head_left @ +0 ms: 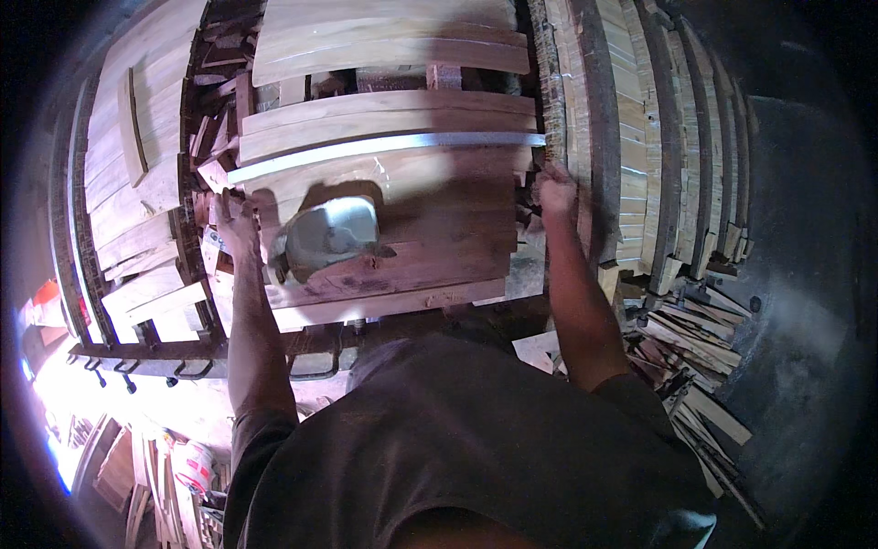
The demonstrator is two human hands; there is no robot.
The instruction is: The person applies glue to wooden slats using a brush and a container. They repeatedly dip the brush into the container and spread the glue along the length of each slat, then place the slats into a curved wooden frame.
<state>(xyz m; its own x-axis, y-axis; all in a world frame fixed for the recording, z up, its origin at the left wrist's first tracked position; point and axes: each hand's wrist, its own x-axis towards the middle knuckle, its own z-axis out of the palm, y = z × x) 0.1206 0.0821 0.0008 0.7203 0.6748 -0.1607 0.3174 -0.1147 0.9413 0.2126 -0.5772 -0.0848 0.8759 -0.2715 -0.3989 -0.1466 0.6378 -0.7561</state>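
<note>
In front of me wooden boards (pixel 421 215) lie edge to edge as a panel, with a pale straight strip (pixel 393 146) across them. My left hand (pixel 240 224) is at the panel's left end, just below the strip's left tip, its fingers apart beside small wood blocks. At the right end, close to the strip's other tip, my right hand (pixel 555 190) is closed with curled fingers. What it holds, if anything, is hidden in shadow. Between my hands a pale rounded tub (pixel 331 233) sits on the boards.
More board panels (pixel 142 137) lie to the left, one with a loose narrow slat (pixel 133 128). Dark clamp bars (pixel 599 137) and further panels stand at right. Wood offcuts (pixel 700 339) are heaped at lower right. A white-and-red bucket (pixel 192 465) stands among scraps at lower left.
</note>
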